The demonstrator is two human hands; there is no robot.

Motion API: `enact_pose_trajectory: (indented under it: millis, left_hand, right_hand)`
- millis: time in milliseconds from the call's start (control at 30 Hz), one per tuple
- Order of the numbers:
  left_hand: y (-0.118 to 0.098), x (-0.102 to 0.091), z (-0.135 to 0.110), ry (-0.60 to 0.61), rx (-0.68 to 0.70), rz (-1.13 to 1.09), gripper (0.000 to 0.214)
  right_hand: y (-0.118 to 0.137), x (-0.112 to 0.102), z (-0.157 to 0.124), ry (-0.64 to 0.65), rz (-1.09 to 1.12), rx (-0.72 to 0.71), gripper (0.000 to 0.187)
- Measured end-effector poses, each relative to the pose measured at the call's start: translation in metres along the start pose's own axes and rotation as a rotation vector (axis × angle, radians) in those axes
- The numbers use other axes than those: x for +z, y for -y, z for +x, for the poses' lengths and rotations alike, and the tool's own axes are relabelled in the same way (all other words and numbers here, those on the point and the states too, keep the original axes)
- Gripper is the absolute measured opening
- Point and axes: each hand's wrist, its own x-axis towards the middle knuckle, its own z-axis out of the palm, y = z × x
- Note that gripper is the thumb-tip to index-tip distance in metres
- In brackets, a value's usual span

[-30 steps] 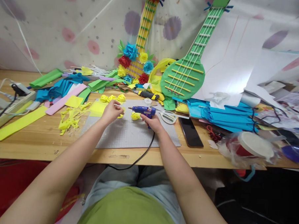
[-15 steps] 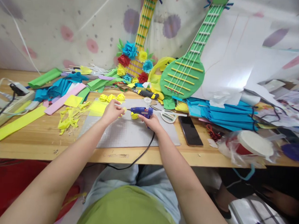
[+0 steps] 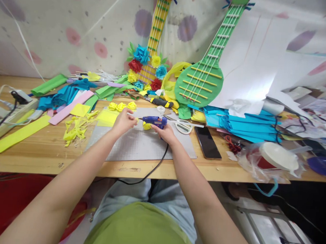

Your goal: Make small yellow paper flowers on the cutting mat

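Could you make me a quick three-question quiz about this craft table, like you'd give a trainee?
1. True or false: the right hand holds the blue glue gun.
2. Which lies just right of the scissors? A) black phone B) power strip C) yellow strips
3. Fill in: the left hand pinches a small ____ paper piece at the gun's nozzle.

Key: 1 true. 2 A, the black phone. 3 yellow.
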Motion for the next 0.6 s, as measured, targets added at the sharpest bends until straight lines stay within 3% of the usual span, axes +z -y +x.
enact_pose_trajectory:
  millis: [333, 433, 600]
  left_hand:
    - [-0.0034, -0.0006, -0.0034, -0.009, 0.101, 0.223, 0.036]
    - [-0.0032, -0.0012, -0.0037, -0.021, 0.119, 0.246, 0.036]
    - [-0.0044, 0.0006, -0.0043, -0.054, 0.126, 0.162, 0.033]
  right_hand:
    - [0.0001, 0.0010, -0.0001, -0.015, -0.100, 0.059, 0.034]
    - [0.0009, 0.0013, 0.0001, -0.004, -0.004, 0.077, 0.036]
    - [0.0048, 0.0002, 0.0018, 0.045, 0.363, 0.091, 0.037]
